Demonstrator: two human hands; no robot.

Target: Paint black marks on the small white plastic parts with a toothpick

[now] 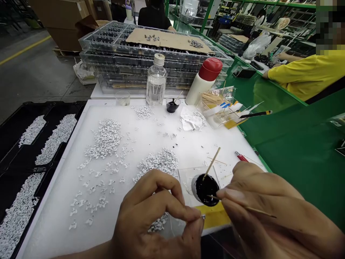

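Between thumb and forefinger, my left hand (159, 212) pinches a tiny white piece (203, 216); only its tip shows past the fingers. My right hand (269, 205) grips a toothpick (258, 210), whose tip reaches over the small cup of black paint (207, 189). Whether that tip touches the paint I cannot tell. A second wooden stick (212, 162) leans upright in the cup. Under the cup lies a clear plate (184, 176), with yellow tape (215, 216) at its near side. A pile of similar small white pieces (159, 162) lies just beyond my left hand.
More white pieces (106, 136) are scattered on the left. Black trays (29, 154) of pieces stand beside the table. Behind are a bottle (156, 84), a red-capped flask (202, 81), a small black-filled cup (172, 105), toothpicks (212, 98) and stacked clear trays (129, 68). A yellow-sleeved person (309, 75) sits right.
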